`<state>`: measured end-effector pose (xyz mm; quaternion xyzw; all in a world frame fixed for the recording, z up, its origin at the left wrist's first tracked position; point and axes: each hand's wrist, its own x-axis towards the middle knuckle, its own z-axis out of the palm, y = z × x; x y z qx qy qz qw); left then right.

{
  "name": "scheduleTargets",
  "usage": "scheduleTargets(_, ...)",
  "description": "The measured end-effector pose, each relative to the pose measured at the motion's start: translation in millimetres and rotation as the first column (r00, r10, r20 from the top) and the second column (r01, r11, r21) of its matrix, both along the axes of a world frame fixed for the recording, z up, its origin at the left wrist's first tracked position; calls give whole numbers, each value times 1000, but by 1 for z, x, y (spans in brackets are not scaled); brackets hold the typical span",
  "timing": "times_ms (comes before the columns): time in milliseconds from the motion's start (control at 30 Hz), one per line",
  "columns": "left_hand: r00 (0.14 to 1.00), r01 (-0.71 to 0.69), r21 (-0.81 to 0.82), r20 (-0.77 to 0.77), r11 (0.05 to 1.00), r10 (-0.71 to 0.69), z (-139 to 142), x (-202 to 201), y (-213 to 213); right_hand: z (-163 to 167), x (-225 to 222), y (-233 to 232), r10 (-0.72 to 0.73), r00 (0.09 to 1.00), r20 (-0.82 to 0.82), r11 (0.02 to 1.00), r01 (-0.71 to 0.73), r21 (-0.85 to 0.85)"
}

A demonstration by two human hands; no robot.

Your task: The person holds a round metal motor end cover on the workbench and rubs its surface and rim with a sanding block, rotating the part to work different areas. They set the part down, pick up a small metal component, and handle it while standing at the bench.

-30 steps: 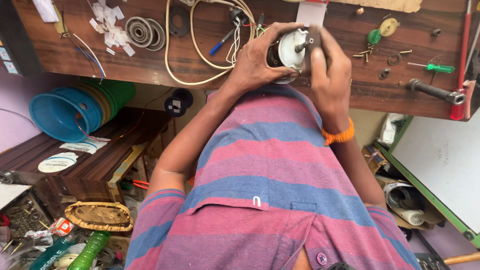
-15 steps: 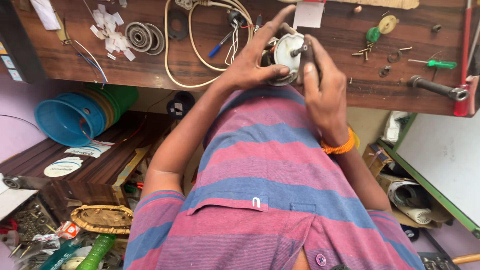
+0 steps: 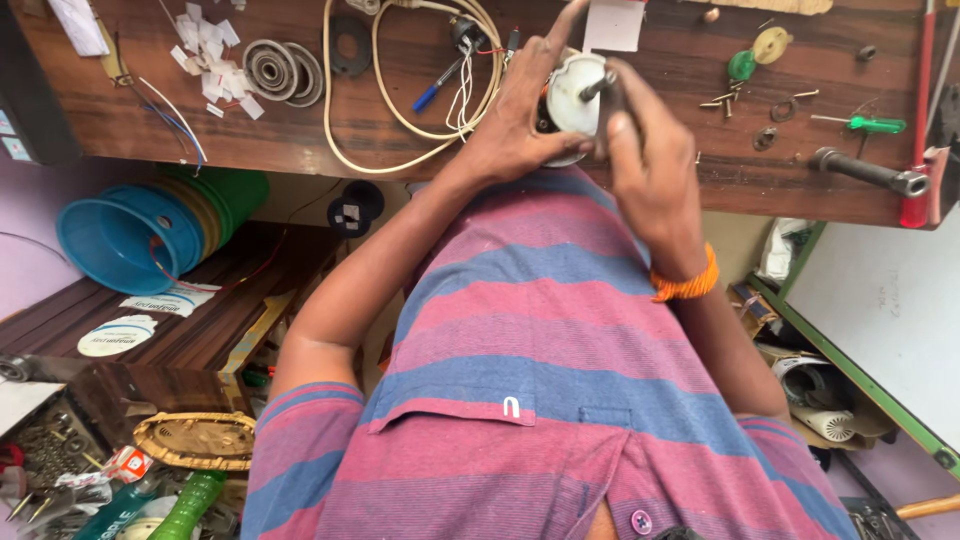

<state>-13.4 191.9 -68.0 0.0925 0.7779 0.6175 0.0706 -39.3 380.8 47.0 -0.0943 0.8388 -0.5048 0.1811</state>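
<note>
Both hands (image 3: 580, 130) grip motor (image 3: 572, 95).

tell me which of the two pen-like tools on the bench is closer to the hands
The blue pen, lying just beside the left hand. The green-handled screwdriver lies farther off, past the right hand.

The small motor (image 3: 572, 100) was a round, pale grey-white part with a dark body behind its face. It sat near the front edge of the wooden bench (image 3: 400, 110), about midway along it, tilted so its flat circular face showed. A short dark shaft (image 3: 596, 86) stuck out from the middle of that face. Its lower half was hidden.
</note>
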Motion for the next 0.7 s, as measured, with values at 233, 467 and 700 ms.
scheduleTargets(233,998,-6,-86,55,996,11,12,3,5,10,0,-5,97,980,-171,995,-95,19)
scheduleTargets(467,912,184,442,257,878,-321,24,-15,-40,6,-1,-2,79,996,-40,997,-80,-14)
scheduleTargets(700,988,126,95,72,987,-133,18,-8,-27,11,1,-5,152,974,-167,988,-147,38)
